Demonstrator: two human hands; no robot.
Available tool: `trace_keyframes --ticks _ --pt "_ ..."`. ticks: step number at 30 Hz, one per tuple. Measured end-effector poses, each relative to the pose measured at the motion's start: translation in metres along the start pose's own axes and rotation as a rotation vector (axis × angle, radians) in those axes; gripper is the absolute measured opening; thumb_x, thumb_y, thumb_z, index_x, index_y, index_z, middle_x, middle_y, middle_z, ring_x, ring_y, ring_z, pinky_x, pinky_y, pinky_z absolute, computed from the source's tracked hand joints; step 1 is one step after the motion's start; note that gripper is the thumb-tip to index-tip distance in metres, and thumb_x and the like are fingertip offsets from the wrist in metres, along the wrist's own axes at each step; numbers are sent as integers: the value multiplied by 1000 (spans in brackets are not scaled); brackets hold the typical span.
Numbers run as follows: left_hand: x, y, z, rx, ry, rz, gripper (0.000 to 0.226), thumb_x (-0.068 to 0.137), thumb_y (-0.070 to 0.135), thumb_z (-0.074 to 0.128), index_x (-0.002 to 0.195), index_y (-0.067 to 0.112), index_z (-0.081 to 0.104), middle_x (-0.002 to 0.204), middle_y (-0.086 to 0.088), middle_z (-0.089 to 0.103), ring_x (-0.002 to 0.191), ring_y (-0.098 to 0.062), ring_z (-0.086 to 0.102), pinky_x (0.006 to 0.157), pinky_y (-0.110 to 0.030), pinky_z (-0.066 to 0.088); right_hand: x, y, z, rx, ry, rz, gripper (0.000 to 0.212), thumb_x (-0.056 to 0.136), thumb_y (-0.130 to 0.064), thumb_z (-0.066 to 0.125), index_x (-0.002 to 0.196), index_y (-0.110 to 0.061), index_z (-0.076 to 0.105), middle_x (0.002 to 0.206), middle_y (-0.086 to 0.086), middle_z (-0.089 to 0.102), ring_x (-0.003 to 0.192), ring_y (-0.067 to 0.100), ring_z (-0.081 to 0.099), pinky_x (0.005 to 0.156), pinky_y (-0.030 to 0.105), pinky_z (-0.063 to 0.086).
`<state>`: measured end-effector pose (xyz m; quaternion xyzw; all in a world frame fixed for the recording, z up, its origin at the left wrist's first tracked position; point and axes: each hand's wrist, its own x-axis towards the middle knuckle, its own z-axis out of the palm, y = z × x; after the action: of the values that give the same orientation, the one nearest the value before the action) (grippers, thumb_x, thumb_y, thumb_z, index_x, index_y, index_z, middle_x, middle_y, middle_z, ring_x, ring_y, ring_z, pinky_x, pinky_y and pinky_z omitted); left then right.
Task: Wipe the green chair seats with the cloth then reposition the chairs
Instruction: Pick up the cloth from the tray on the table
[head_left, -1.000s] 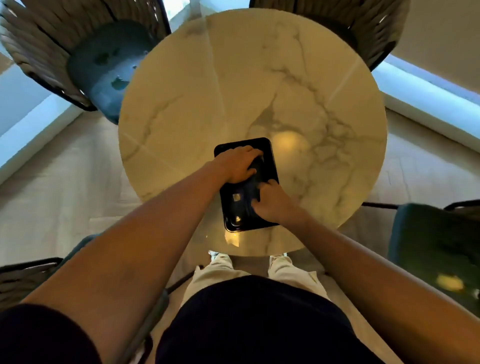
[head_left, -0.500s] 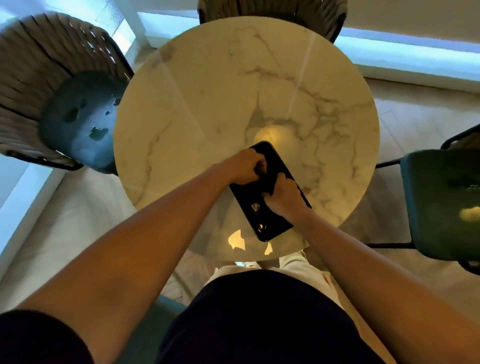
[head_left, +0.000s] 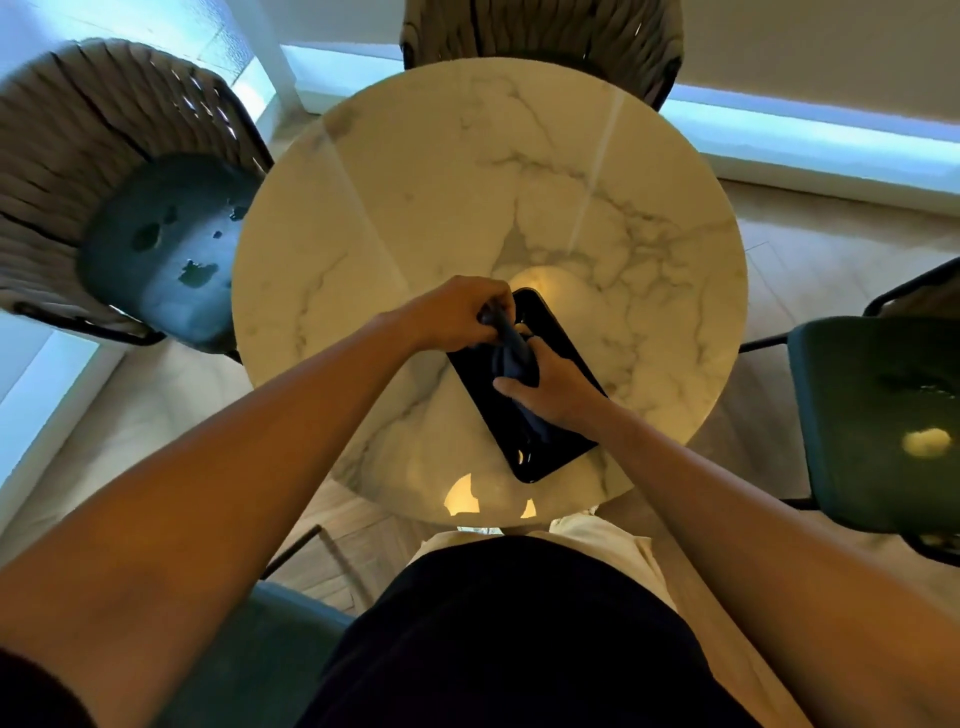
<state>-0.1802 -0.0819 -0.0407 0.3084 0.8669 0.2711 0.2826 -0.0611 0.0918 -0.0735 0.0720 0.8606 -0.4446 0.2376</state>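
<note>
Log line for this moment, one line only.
stage: picking up cloth | left hand: grips cloth | right hand: grips cloth | over black tray | chair seats: unwiped

You wear a dark, near-black short-sleeved top (head_left: 519, 639), its sleeve edge just showing at the lower left corner, over pale cream trousers (head_left: 618, 545). Both your forearms are bare from sleeve to wrist, and your left hand (head_left: 457, 314) and right hand (head_left: 553, 387) are bare too
</note>
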Motion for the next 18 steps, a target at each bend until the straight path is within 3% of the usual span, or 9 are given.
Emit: trace_keyframes --ticks 5,9,13,18 --pt "-7 4 -8 17 107 -37 23 87 18 73 108 23 66 105 8 65 99 -14 63 87 -33 53 9 -10 -10 34 -11 -32 22 99 -34 61 115 -19 55 99 2 65 90 18 61 75 31 43" --pt "-17 6 -4 4 248 -162 36 92 31 70 125 25 58 120 4 64 107 -16 63 93 -41 54 18 -22 -19 339 -45 27 21 98 -26 64 117 -16 64 107 5 71 99 21 68 90 40 54" --pt "-37 12 1 -51 419 -319 45 97 39 65 137 23 52 131 2 60 115 -18 59 96 -39 51 24 -40 -29 607 -154 81 29 96 -25 70 122 -14 65 109 3 74 101 22 71 85 34 59" --pt "-78 10 28 -87 593 -591 43 97 45 62 134 25 52 131 3 61 117 -20 60 96 -47 53 33 -55 -29 576 -319 54 32 94 -16 71 124 -14 59 113 8 72 100 25 72 82 34 60"
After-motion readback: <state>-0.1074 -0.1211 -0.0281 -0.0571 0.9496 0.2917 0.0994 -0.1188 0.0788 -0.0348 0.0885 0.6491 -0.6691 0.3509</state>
